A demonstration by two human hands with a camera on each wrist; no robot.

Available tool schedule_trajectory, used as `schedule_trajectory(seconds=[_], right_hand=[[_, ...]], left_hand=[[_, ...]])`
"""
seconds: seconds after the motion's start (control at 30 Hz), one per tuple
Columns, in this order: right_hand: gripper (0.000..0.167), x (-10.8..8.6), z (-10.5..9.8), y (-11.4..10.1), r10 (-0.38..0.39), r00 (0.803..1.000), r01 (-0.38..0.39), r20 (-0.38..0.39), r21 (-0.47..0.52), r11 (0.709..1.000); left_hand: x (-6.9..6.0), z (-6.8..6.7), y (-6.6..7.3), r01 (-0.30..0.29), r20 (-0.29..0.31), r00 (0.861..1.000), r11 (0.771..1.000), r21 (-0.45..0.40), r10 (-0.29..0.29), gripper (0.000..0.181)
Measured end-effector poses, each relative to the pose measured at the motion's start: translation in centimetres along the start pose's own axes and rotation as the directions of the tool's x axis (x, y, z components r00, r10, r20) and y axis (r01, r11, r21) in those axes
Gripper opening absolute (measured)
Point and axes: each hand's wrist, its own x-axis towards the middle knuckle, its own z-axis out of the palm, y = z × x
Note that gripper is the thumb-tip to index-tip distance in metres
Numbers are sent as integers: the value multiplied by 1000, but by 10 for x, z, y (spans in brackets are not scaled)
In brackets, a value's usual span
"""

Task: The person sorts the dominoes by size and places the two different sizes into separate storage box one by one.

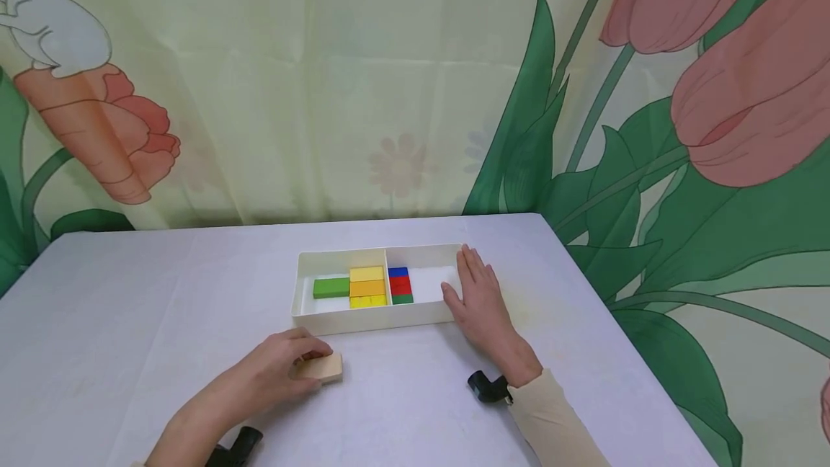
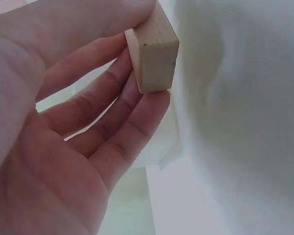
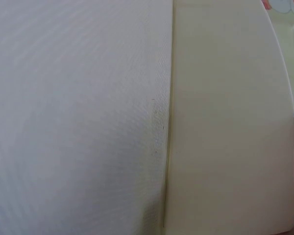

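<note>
My left hand (image 1: pixel 279 370) pinches a plain wooden block (image 1: pixel 326 368) between thumb and fingers, just in front of a white two-compartment box (image 1: pixel 382 319). In the left wrist view, the thumb lies along one side of the block (image 2: pixel 158 61) and the fingertips along the other. With fingers straight, my right hand (image 1: pixel 483 305) rests at the box's right end. The left compartment holds a green block (image 1: pixel 331 287) beside a pale yellow block (image 1: pixel 366 274), an orange block (image 1: pixel 367 288) and a yellow block (image 1: pixel 367 301). Against the divider on the right sit blue, red (image 1: pixel 400 285) and green pieces.
A white cloth (image 1: pixel 162 330) covers the table, whose far edge meets a printed curtain (image 1: pixel 311 92). Small black devices are strapped at both wrists. Up close in the right wrist view is the box's outer wall (image 3: pixel 225 122).
</note>
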Motion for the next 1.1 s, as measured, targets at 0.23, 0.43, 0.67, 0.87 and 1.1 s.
schedule_trajectory(seconds=[0.23,0.43,0.67,0.87,1.1], right_hand=[[72,0,1,-2,4,1000,-4,5,18,1000],[72,0,0,-2,6,1000,-6,-2,21,1000],[72,0,0,-1,10,1000,-10,2,27,1000],[72,0,0,-1,12,1000,-12,-4,18,1000],[72,0,-1,-2,14,1000,-14,0,30,999]], left_hand=[[-1,-11,8,-33,-34,999,999,-23,32,34],[2,-31,16,-73,-46,996,997,-33,71,33],[13,-50,20,-103,-102,989,995,1,103,33],[25,-60,18,-127,-157,978,990,61,135,33],[41,-63,9,-137,-197,967,983,121,159,31]])
